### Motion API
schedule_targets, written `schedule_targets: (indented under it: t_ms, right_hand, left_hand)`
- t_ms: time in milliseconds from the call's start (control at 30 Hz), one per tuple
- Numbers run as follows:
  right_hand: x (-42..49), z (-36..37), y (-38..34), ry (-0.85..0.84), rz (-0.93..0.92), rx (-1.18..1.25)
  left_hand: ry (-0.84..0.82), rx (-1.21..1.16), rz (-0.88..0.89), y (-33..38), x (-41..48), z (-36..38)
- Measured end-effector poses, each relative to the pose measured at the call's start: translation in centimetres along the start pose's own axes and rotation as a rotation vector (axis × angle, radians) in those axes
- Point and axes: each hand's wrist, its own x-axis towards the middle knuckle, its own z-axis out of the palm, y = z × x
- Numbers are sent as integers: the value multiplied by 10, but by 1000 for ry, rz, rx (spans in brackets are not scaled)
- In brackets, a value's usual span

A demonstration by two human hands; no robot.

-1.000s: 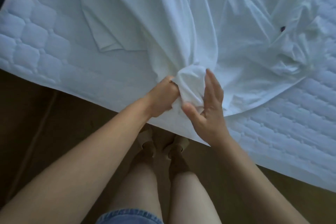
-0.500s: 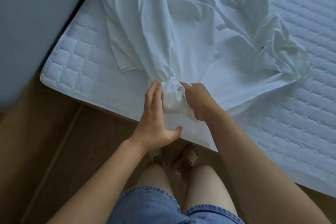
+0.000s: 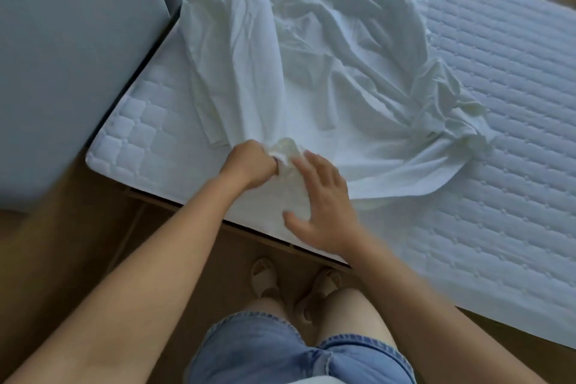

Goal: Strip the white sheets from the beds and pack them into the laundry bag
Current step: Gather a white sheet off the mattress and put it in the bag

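The white sheet (image 3: 336, 78) is lying crumpled on the bare quilted mattress (image 3: 505, 140), its gathered end sitting by the near edge. Your left hand (image 3: 249, 165) is gripping that bunch with curled fingers. Your right hand (image 3: 324, 206) is spreading straight fingers over it.

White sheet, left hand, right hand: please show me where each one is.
white sheet (image 3: 327, 72), head view, crumpled middle of the cloth
left hand (image 3: 249, 165), head view, back of the fist gripping the sheet
right hand (image 3: 324, 207), head view, back of the open hand
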Motion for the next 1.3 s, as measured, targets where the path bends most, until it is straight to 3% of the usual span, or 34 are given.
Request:
schedule_targets:
  t_ms: [33,100,167,233,300,333,367,433,467,533,600,667,733,800,867,933,1000,1133,1167,1233,1300]
  right_hand:
    - [-1,2,6,-84,-60,-137]
    - [7,9,14,-208,-3,-211]
    - [22,15,14,-61,-19,-144]
    - [38,17,16,41,-80,-86]
    - [47,11,14,-106,18,30]
    - [51,8,14,-204,124,93]
    - [56,4,16,-291,254,156]
    - [65,-8,18,-374,465,310]
    - [68,-15,16,-413,531,347]
    - [74,-26,13,-540,582,340]
    - [74,-39,7,-678,635,339]
    - [68,-53,8,-744,735,459]
    - [56,-59,13,-699,789,558]
    - [37,-55,16,-549,703,432]
    - [12,-47,17,-375,472,157]
    - [-11,-37,15,-423,199,-131]
    - [-25,-22,23,-431,79,-280]
    - [-5,-15,40,59,-78,-252]
    - [4,-21,40,59,-99,-236]
    - [17,-33,35,-102,-31,-155]
    - [23,-36,37,-251,126,-48]
  left_hand:
    - [-62,-121,-70,2,-1,-8]
    - [-304,-349,-173,10,-11,-19]
    - [-529,-522,-194,13,-24,-20]
    - [-606,-699,-196,7,-34,-20]
    - [-540,-880,-191,1,-42,-23]
    - [-443,-854,-151,-2,-47,-24]
    - [-286,-679,-79,-6,-52,-22]
    - [11,35,133,-9,-66,-15]
    - [82,328,280,-10,-71,-7]
    - [107,658,513,-20,-70,15]
    - [193,723,619,-30,-51,29]
    - [280,599,750,-30,-29,36]
    - [208,410,870,-23,-16,38]
    - [78,353,787,-15,-11,34]
    - [-17,319,535,-15,-4,31]
    - [-97,71,291,-20,-1,25]
    - [-194,-190,170,-13,-2,20]
    - [-514,-502,23,12,-17,-3]
    - [-553,-564,-18,10,-17,-8]
    - [-593,-646,-66,5,-19,-13]
    - [-484,-603,-76,0,-24,-11]
